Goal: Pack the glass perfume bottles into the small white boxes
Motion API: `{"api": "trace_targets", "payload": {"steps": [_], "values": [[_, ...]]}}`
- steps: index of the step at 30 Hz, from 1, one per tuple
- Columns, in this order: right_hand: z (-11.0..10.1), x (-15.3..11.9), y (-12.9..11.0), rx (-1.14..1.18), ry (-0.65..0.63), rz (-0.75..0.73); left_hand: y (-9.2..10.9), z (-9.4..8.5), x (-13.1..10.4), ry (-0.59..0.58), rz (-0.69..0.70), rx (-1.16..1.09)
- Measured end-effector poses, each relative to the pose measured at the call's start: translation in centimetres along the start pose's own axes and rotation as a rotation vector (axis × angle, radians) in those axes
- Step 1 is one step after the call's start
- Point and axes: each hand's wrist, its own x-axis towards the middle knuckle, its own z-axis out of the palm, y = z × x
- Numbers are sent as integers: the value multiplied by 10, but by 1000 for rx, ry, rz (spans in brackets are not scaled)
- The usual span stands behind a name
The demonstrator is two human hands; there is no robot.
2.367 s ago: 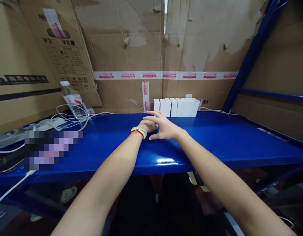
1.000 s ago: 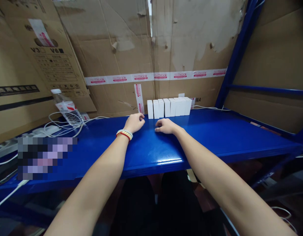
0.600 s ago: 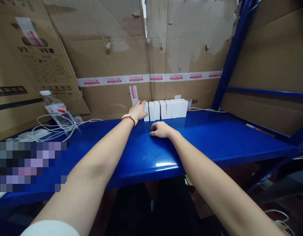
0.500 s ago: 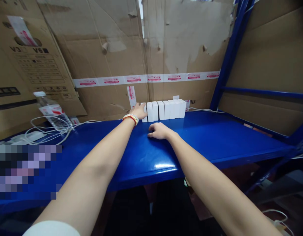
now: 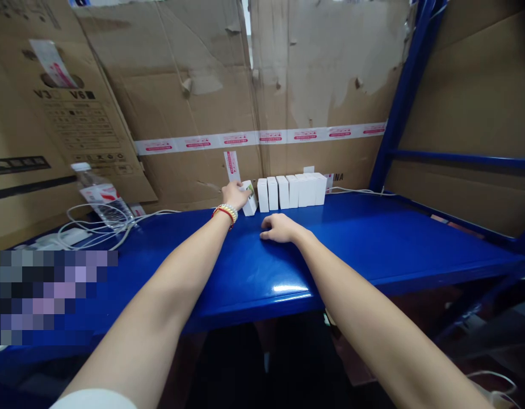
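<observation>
A row of several small white boxes stands upright at the back of the blue shelf, against the cardboard wall. My left hand, with a beaded bracelet at the wrist, grips the leftmost white box and holds it tilted, a little apart from the row. My right hand rests on the shelf in front of the row with its fingers curled loosely, holding nothing.
A plastic water bottle leans at the left among white cables and a power strip. Cardboard sheets form the back wall. A blue rack post rises at the right. A blurred patch covers the near left.
My left hand reached from the shelf to the left end of the row, took the end box and tilted it away from the others. My right hand stayed resting on the shelf.
</observation>
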Motion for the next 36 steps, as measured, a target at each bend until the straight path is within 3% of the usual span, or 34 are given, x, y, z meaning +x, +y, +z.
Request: {"api": "trace_targets", "payload": {"steps": [7,13,17,22,27,31,33,36], "values": [[2,2,3,46,16,33,-35,-48,-30,-72,157,-146],[5,0,1,240,140,72,-56,-64,-52,-244,144,-557],[5,-3,-1,396,178,13,-50,-69,-64,-331,126,-698],[7,-2,-4,489,246,-182,-41,-71,-69,-465,90,-777],[6,0,-7,455,366,-153,-42,-67,-72,-433,193,-712],[-1,-1,-10,807,227,-72,-40,-57,-80,-423,332,-638],[-5,-4,-13,970,148,-56,-38,-51,-85,-492,365,-602],[-8,-7,-19,1058,135,-48,-35,-45,-89,-594,425,-510]]}}
